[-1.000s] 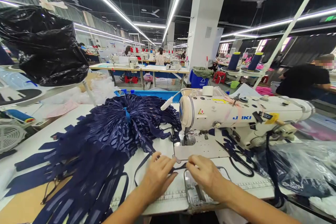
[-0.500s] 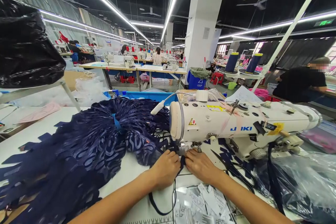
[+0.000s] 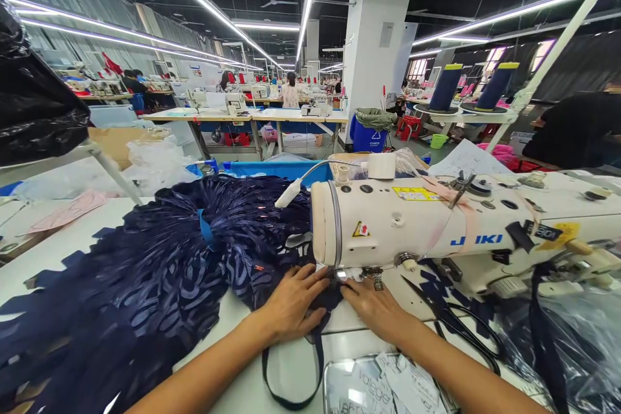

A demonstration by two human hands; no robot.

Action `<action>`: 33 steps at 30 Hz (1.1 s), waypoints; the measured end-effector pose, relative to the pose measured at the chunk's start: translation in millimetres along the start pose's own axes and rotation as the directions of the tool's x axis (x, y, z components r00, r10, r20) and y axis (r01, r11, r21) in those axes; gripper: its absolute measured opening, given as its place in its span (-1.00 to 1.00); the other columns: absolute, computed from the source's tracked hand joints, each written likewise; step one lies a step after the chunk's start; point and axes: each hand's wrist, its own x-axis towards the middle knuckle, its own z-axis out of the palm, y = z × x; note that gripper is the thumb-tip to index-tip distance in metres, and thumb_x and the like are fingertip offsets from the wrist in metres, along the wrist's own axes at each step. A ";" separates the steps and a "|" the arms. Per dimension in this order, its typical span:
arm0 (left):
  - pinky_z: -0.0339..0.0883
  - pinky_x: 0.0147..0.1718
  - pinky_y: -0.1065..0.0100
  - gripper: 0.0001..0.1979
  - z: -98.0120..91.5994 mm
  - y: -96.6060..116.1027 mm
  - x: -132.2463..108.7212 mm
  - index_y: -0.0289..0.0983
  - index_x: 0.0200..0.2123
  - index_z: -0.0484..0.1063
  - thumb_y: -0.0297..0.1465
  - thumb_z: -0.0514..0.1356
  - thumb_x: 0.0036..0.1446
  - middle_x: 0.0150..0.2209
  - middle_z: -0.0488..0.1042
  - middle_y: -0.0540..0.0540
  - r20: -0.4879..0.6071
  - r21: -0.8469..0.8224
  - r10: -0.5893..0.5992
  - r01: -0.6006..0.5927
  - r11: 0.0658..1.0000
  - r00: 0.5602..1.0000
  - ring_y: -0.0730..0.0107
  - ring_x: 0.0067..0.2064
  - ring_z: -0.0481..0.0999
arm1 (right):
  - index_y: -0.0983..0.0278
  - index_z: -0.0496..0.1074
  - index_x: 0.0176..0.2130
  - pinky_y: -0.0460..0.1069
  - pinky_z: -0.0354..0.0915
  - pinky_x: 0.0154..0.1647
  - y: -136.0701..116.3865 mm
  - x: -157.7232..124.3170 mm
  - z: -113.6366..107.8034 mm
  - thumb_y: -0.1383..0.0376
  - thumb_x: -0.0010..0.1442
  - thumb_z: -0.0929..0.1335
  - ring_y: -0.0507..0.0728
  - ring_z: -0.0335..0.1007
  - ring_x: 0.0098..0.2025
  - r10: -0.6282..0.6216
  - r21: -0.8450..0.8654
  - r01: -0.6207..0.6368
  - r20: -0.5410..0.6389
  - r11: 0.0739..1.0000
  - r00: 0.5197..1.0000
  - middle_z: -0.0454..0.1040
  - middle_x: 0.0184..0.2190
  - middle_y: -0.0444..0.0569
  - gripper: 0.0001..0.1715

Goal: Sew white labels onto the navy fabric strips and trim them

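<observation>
My left hand lies flat with fingers stretched out on a navy fabric strip just left of the needle of a white Juki sewing machine. My right hand rests fingers-down on the same strip right below the presser foot. A loop of the strip hangs toward the table's front edge. The fingertips of both hands reach under the machine head.
A large bundle of navy strips tied with a blue band covers the table's left side. Black scissors lie right of my hands. A tray of white labels sits at the front. Thread cones and other workers stand behind.
Both hands have moved from the table's front up to the needle with the strip. The view has come closer to the machine.
</observation>
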 end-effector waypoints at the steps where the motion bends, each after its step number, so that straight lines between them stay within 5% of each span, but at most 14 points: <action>1: 0.06 0.00 0.03 -0.51 0.9 -0.1 -0.5 -0.18 0.07 0.23 -0.39 0.13 0.01 0.06 0.30 -0.18 0.010 0.005 -0.003 0.003 1.000 1.000 0.02 0.07 0.19 | 0.30 0.33 -0.14 0.03 0.28 -0.23 1.8 -0.9 1.6 0.65 0.04 0.19 0.16 0.38 -0.21 -0.004 0.006 0.004 -0.014 1.000 1.000 0.40 -0.10 0.06 -0.55; 14: 0.02 -0.06 -0.14 -0.35 -15.4 6.1 7.6 -0.02 0.11 0.19 -0.11 0.25 -0.09 0.03 0.27 -0.26 0.216 0.072 0.021 -0.037 0.997 0.976 -0.12 0.01 0.21 | 0.26 0.36 -0.05 0.07 0.33 -0.23 7.4 0.7 -1.9 0.56 0.09 0.22 0.19 0.40 -0.25 0.019 -0.012 -0.019 0.047 1.000 0.999 0.45 -0.13 0.05 -0.55; 23: 0.06 -0.09 -0.11 -0.38 -12.4 8.8 8.3 -0.10 0.11 0.20 -0.07 0.18 -0.02 0.00 0.27 -0.31 0.187 0.112 0.032 -0.054 0.992 0.982 -0.14 0.01 0.21 | 0.25 0.38 -0.06 0.04 0.34 -0.27 9.4 4.2 1.3 0.58 0.08 0.21 0.18 0.41 -0.32 0.021 -0.075 -0.015 0.075 0.997 0.997 0.49 -0.24 0.01 -0.53; 33: 0.07 -0.07 -0.13 -0.36 -8.0 8.7 8.8 -0.11 0.14 0.15 0.00 0.10 0.03 0.06 0.22 -0.31 0.216 0.178 0.000 -0.039 0.983 0.976 -0.10 0.05 0.17 | 0.28 0.39 -0.07 0.00 0.36 -0.29 9.4 1.8 3.8 0.60 0.06 0.24 0.14 0.42 -0.38 -0.037 -0.178 0.012 -0.141 0.984 0.989 0.49 -0.39 -0.01 -0.53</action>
